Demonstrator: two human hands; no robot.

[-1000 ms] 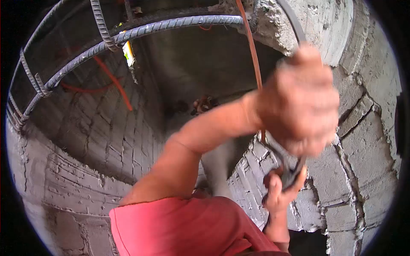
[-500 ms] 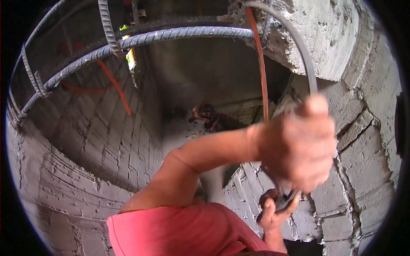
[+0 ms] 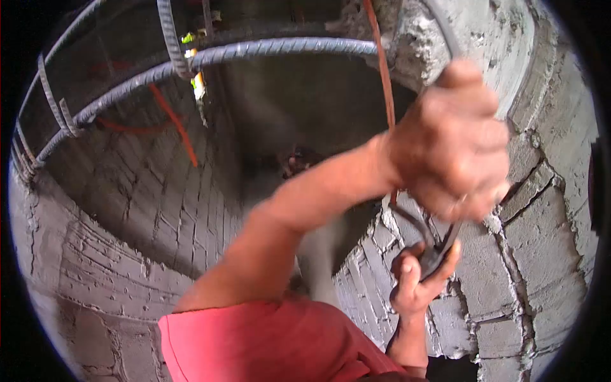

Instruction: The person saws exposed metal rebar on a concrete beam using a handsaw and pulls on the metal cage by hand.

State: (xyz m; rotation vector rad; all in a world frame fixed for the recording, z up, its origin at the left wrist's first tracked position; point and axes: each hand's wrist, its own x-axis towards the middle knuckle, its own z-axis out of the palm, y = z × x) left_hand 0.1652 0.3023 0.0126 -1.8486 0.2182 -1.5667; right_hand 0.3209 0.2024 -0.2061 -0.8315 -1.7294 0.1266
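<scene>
My left hand (image 3: pixel 455 143) is at right centre, at the end of the arm in the pink sleeve. Its fingers are wrapped round a dark cable (image 3: pixel 442 27), which enters the fist from above. Below the fist the cable runs down to my right hand (image 3: pixel 420 280), closed on a bent part of it. A short curve of the cable rises to the left of my right hand. Just left of my left hand hangs a reddish strip (image 3: pixel 384 70), its middle hidden behind the wrist.
Ribbed steel bars (image 3: pixel 280 48) curve across the top left. Rough brick walls (image 3: pixel 541 223) surround a deep shaft. A person (image 3: pixel 299 162), dim and partly hidden by my forearm, is far below. A concrete block (image 3: pixel 484 38) juts out at the top right.
My left hand has moved up, and more cable shows between my hands. My right hand is slightly higher and further right. The person below is now more hidden by my forearm.
</scene>
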